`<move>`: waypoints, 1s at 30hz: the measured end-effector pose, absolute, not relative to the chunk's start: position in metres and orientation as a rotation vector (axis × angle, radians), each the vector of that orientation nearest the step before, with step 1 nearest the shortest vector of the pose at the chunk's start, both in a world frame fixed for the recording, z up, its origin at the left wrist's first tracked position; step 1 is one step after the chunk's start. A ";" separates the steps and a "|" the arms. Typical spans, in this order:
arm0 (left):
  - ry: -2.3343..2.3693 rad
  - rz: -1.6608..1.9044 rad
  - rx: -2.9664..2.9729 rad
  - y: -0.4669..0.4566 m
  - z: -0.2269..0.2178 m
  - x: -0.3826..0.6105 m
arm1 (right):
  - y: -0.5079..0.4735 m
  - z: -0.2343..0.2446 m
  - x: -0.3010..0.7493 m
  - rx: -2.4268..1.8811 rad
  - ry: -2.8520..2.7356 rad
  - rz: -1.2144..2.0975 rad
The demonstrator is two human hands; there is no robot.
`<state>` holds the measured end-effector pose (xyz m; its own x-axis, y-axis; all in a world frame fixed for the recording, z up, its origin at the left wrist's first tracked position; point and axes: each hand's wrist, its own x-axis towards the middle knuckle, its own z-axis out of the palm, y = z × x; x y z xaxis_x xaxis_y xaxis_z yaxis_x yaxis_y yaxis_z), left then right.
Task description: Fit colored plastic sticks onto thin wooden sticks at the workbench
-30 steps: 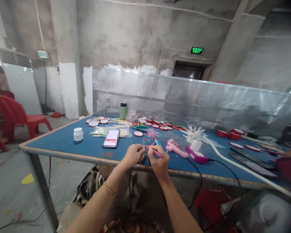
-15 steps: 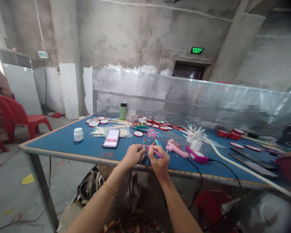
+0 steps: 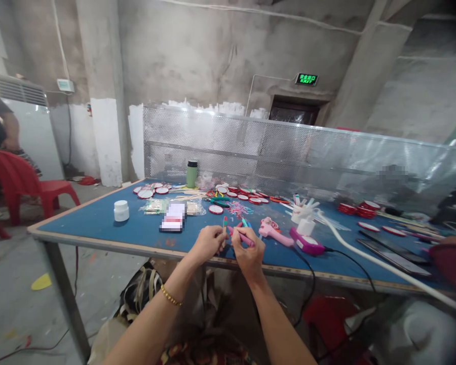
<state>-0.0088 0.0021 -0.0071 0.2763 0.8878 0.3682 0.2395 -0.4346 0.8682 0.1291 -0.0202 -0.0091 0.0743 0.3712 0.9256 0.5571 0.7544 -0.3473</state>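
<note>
My left hand [image 3: 208, 243] is closed on a thin upright stick [image 3: 225, 223] with red and green bands at its top. My right hand [image 3: 251, 256] grips a pink pen [image 3: 245, 238], its tip pointing left towards the stick. The two hands are close together above the table's front edge. Whether the pen tip touches the stick, I cannot tell. Just behind my right hand lie blue and teal pens [image 3: 245, 223], partly hidden. To the right rests a pink glue gun [image 3: 275, 232] with a cord.
On the blue table [image 3: 137, 238] are a white jar [image 3: 121, 211], a phone [image 3: 173, 218], a green bottle [image 3: 192, 175] and several red-rimmed discs [image 3: 216, 209]. A purple device [image 3: 307, 242], a white hose [image 3: 365, 258] and dark phones [image 3: 393, 257] lie right. A person [image 3: 0, 126] is at far left.
The view has shifted very slightly. Both hands keep nearly the same pose with the stick and the pen. The person at far left has shifted and shows more of an arm.
</note>
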 end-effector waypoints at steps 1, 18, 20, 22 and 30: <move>1.020 1.171 1.839 0.002 -0.007 -0.009 | -0.020 -0.009 0.129 -0.780 -1.539 -0.173; 1.041 1.171 1.877 0.003 -0.010 -0.008 | -0.021 -0.007 0.130 -0.777 -1.552 -0.187; 1.027 1.176 1.879 0.003 -0.010 -0.008 | -0.021 -0.008 0.130 -0.770 -1.548 -0.191; 1.020 1.182 1.874 0.003 -0.010 -0.008 | -0.020 -0.008 0.130 -0.770 -1.552 -0.191; 1.044 1.168 1.863 0.004 -0.009 -0.008 | -0.022 -0.007 0.129 -0.786 -1.547 -0.190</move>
<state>-0.0077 0.0035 -0.0093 0.2709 0.8897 0.3676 0.2659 -0.4362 0.8597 0.1293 -0.0219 -0.0072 0.0641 0.3612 0.9303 0.5752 0.7484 -0.3302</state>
